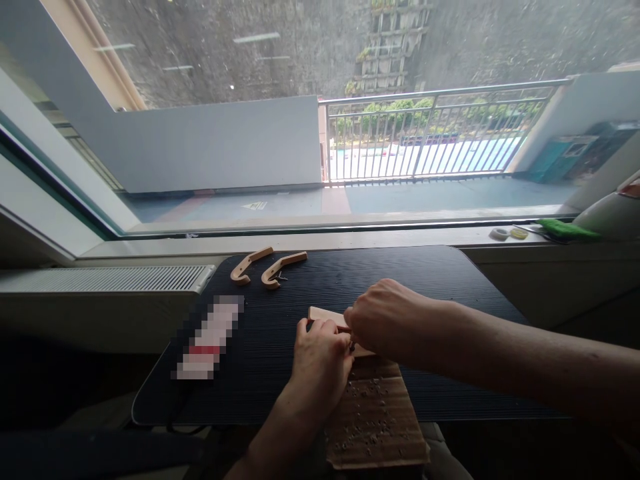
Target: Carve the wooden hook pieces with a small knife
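Note:
My left hand point(323, 353) is closed around a pale wooden piece point(323, 315) with a flat face, near the middle of the dark table. Against the same piece, my right hand point(383, 317) is curled into a fist, and its knuckles hide whatever is in it. A small dark bit shows between the two hands, too small to name. Beneath the hands lies a sheet of brown cardboard point(375, 413), strewn with small dark specks and overhanging the table's near edge. Two hook-shaped wooden pieces point(247, 265) point(277, 272) lie farther back, the right one with a small metal screw-like bit beside it.
The black table point(400, 267) has rounded corners and stands against the window sill point(350, 237). A blurred pale and red object point(207, 340) lies at its left. On the sill sit tape rolls point(500, 233) and a green cloth-like item point(570, 230). A vented heater panel point(110, 277) is at left.

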`<state>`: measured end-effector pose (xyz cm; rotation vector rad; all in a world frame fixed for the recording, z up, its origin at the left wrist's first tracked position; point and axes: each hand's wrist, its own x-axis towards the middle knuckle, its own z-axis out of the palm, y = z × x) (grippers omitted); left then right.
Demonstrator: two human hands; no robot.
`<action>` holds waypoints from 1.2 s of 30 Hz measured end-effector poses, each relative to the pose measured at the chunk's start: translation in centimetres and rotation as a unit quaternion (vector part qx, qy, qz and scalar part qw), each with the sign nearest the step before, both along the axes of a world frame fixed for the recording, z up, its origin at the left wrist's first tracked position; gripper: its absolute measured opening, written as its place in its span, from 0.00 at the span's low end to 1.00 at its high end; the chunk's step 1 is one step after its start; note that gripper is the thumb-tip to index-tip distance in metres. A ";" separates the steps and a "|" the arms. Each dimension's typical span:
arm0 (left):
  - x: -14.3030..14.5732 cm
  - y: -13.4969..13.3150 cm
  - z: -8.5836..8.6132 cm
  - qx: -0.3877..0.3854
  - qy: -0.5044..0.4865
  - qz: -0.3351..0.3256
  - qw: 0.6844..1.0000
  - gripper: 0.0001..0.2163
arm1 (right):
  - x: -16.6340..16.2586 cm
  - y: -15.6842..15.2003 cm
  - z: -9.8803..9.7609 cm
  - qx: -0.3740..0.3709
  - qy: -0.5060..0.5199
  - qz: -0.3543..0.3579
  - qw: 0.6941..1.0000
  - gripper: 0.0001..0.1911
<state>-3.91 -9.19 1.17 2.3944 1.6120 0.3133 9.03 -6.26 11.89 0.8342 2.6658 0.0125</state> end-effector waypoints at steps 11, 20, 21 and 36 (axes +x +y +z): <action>0.1 -0.1 -0.3 0.018 0.000 0.006 1.000 0.06 | 0.3 -0.3 0.1 -0.004 0.029 0.038 0.999 0.05; 0.2 0.0 -0.5 0.038 -0.006 0.005 0.999 0.05 | 0.2 0.1 -1.0 0.012 0.060 0.030 0.998 0.05; 0.2 0.0 -0.5 0.039 -0.004 0.004 0.999 0.05 | 0.3 0.1 -0.7 0.011 0.055 0.023 0.998 0.05; -3.4 -1.7 -3.8 0.137 -0.137 0.033 0.981 0.19 | 9.9 -4.9 -11.3 -0.100 0.588 -0.286 0.750 0.11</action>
